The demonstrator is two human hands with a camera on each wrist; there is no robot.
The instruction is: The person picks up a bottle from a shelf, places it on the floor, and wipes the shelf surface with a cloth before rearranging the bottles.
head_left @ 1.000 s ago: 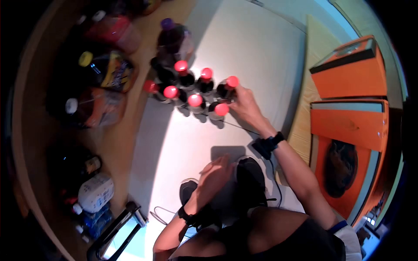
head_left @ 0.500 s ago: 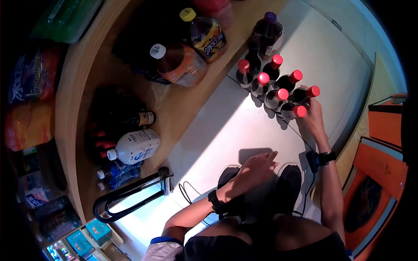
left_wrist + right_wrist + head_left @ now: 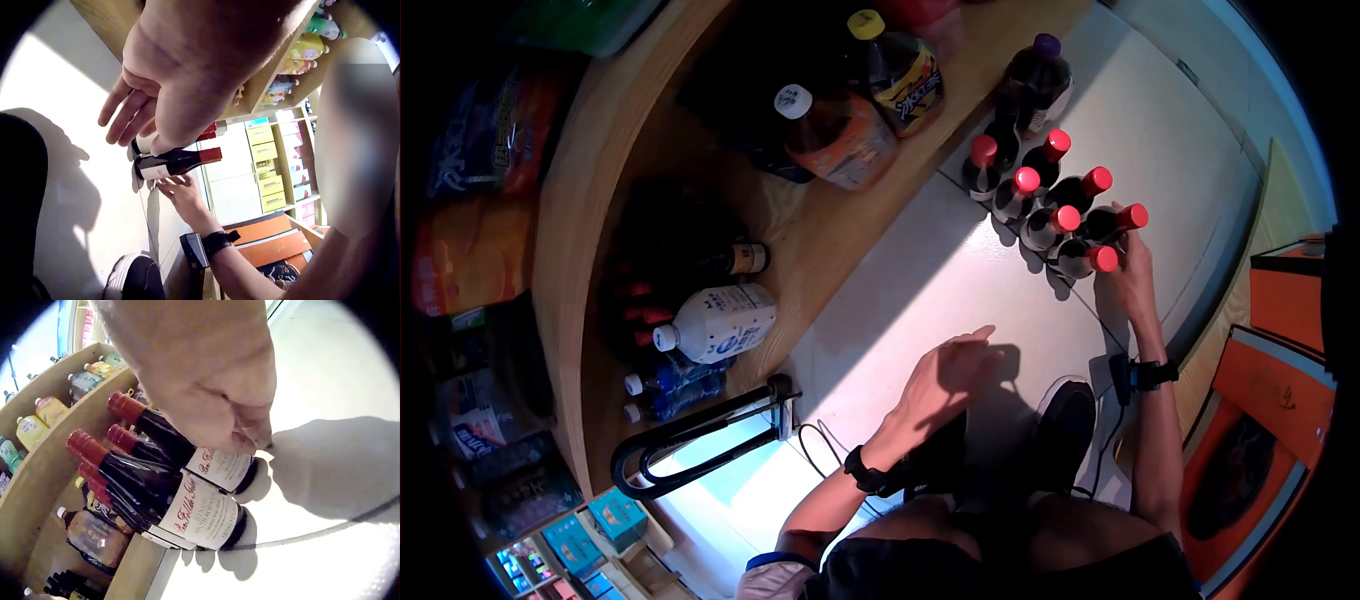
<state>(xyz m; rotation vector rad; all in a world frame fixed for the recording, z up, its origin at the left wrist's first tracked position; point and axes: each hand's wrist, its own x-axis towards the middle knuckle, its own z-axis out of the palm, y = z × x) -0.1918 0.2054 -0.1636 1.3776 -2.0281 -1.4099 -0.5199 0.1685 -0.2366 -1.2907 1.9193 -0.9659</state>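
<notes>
Dark bottles with red caps stand in two close rows on the floor. My right hand grips the rear-row bottle at the right end, its fingers round the far side. The right wrist view shows that hand against a bottle with a white label, beside a front-row bottle; its fingertips are partly hidden. Over the floor in front of my lap hangs my left hand, fingers extended and holding nothing. A larger purple-capped bottle stands behind the rows.
On the left, a wooden shelf holds drink bottles, including a white one. Orange boxes stand at the right. A black-handled object and a thin cable lie near the shelf's lower end. A shoe is below the bottles.
The head view has swung toward the shelf. My left hand has moved leftward, away from the bottles. My right hand stays at the same bottle, and the rows look unchanged.
</notes>
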